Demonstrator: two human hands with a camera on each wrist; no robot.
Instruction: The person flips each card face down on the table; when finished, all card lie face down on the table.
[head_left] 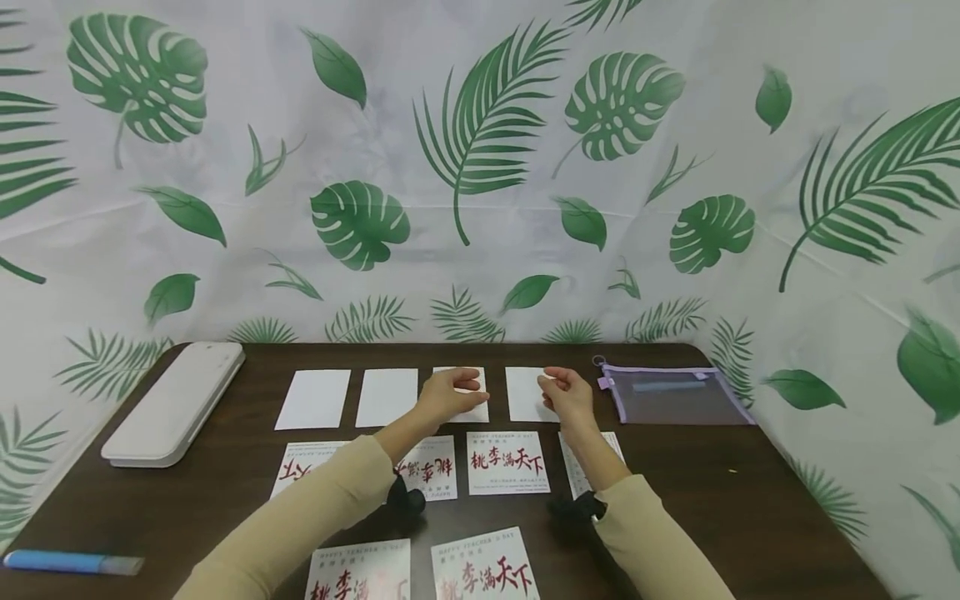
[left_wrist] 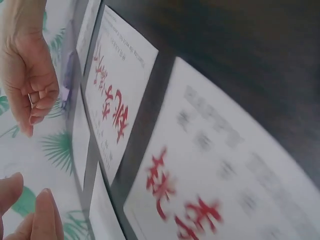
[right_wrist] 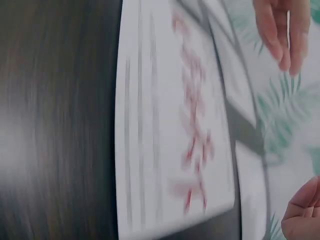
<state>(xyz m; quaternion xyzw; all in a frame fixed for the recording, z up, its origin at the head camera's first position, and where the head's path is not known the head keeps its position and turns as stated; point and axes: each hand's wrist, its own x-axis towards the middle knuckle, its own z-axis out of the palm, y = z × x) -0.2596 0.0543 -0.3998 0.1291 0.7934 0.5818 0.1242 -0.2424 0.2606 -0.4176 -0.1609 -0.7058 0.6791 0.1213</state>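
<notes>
— Currently, where does each hand sit?

— Left hand (head_left: 448,393) is over the third blank card (head_left: 467,394) of the far row, fingers extended to the right across its face. Right hand (head_left: 566,394) is at the right edge of the fourth blank card (head_left: 522,394), fingers loosely curled. Whether either hand actually contacts its card cannot be determined. The hands are apart, with the fourth card's bare face between them.

— Does either hand grip anything?

— Neither hand is seen to clasp an item. The left wrist view shows the right hand's fingers (left_wrist: 35,107) curled with nothing between them.

— Card layout?

— Far row: four blank white cards, the first (head_left: 313,399) and second (head_left: 387,397) lying left of the hands. Middle row: printed cards with red characters; one (head_left: 507,462) lies face up between the forearms, others are partly hidden under the sleeves. Near row: two further printed cards (head_left: 485,568) at the table's near edge.

— Other items on the dark table (head_left: 750,492)?

— White laminator (head_left: 175,401) at far left. Blue pen (head_left: 71,562) at near left. Purple mesh pouch (head_left: 675,394) at far right, just beside the right hand. A leaf-print backdrop (head_left: 480,167) hangs behind the table.
</notes>
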